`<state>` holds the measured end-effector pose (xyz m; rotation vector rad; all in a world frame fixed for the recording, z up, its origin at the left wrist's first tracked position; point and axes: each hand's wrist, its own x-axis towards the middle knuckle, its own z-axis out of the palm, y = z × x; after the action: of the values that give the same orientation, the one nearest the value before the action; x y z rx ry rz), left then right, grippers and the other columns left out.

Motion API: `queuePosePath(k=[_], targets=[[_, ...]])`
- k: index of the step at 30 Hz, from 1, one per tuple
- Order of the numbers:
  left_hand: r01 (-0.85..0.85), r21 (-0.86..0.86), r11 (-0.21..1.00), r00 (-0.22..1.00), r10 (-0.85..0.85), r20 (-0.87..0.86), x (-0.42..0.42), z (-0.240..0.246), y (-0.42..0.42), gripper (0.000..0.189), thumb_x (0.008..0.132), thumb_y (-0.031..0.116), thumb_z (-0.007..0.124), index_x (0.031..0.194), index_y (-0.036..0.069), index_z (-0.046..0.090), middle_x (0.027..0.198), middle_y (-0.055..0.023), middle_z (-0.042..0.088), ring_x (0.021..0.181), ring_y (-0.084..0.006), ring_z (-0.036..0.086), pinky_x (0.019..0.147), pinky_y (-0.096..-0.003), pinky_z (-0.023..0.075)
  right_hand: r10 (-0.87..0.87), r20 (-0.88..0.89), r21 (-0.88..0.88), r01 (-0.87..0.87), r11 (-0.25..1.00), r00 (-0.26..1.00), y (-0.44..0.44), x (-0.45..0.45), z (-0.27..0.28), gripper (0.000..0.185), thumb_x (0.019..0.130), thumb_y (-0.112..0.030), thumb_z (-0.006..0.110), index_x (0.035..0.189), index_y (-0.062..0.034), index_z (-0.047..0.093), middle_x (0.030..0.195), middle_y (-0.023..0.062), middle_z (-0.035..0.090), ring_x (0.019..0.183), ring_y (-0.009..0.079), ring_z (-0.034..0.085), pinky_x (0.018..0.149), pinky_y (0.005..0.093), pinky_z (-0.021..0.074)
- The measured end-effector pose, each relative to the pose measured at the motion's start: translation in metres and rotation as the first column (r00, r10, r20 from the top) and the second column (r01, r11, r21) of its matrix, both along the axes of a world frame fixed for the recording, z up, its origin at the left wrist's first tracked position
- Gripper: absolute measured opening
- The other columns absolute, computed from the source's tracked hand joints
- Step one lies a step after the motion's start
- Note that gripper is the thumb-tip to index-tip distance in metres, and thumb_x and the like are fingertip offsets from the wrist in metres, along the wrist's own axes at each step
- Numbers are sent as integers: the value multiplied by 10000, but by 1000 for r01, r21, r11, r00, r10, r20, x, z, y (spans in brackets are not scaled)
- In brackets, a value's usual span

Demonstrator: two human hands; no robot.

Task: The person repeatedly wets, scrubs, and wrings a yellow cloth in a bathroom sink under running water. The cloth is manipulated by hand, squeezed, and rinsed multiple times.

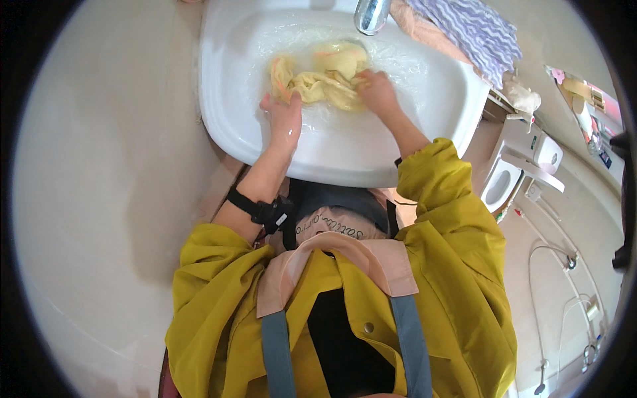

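Observation:
A wet pale-yellow cloth with orange stripes lies bunched and twisted in the water of a white ceramic washbasin. My right hand grips its right side, fingers curled into the folds. At the cloth's left end is my left hand, the thumb and fingers on either side of a striped fold that runs into the hand; some fingertips are hidden. A chrome faucet stands above the basin's far side. Rippling water surrounds the cloth, and my left hand is wet.
A peach towel and a purple-and-white wavy-striped cloth lie over the basin's far right rim. To the right are a white toilet, wall pipes and a shelf with toiletries. A pale wall borders the left.

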<state>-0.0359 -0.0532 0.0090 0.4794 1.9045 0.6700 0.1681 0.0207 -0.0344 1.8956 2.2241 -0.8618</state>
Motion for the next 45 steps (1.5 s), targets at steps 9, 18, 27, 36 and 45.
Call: queuePosePath(k=[9,18,27,36,45], targets=[[-213,-170,962,422,248,872,31,-8,28,748,817,637,384,1259,34,381,1148,-170,471,1052,-256,506,841,-388,454,-383,-569,-264,280,923,728,-56,-54,91,421,674,-389,590,974,-94,598,986,162,586,939,330,558,803,390,437],[-260,-64,964,452,180,874,47,6,21,300,930,252,382,1146,60,461,1074,-72,548,964,-188,559,789,-338,490,-611,-429,-98,638,764,665,-16,-59,98,300,728,-248,571,978,-83,583,1049,202,526,957,350,534,813,395,431],[-283,-36,958,443,164,881,42,16,32,343,910,275,420,1169,51,450,1090,-74,539,992,-166,537,845,-308,453,-529,-349,-33,554,832,774,-30,-71,84,372,781,-291,531,1010,1,558,941,231,580,890,358,567,792,401,434],[-295,-158,942,714,328,618,27,16,26,554,925,370,390,1355,84,190,1360,-116,275,1250,-288,307,1032,-500,231,-564,-435,98,659,745,702,3,-2,14,325,787,-166,506,1029,50,510,1037,225,500,954,382,505,866,407,393],[-144,-249,958,707,276,651,32,13,23,608,907,459,377,1368,118,176,1372,-145,240,1250,-312,301,1007,-534,248,-477,-166,47,490,870,863,-17,-19,15,284,753,-259,554,957,-62,579,1011,192,530,945,358,515,785,414,426]])
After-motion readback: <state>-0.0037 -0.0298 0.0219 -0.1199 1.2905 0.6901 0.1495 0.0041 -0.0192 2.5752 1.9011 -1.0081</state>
